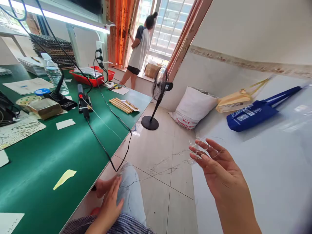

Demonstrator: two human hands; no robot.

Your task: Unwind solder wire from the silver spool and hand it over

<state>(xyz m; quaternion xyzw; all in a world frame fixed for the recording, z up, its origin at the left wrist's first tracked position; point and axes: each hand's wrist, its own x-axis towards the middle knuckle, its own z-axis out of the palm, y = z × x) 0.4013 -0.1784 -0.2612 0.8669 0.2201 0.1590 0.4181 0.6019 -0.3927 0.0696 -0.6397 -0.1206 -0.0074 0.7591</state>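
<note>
A tangle of fine wire-like strands hangs loosely between my two hands, over the floor. At its right end, loops wind about the fingers of my right hand, which is raised with the fingers curled and the thumb bent in against them. My left hand lies flat along my leg, fingers stretched out and nothing visible in its grip. Some dark strands cross the light blue trousers close to its fingertips; whether the hand touches them I cannot tell.
To the left runs a green-topped workbench bearing a soldering iron, a red basket, wooden sticks and a water bottle. A black cable droops over its edge. Beyond stand a fan, a white sack and a person.
</note>
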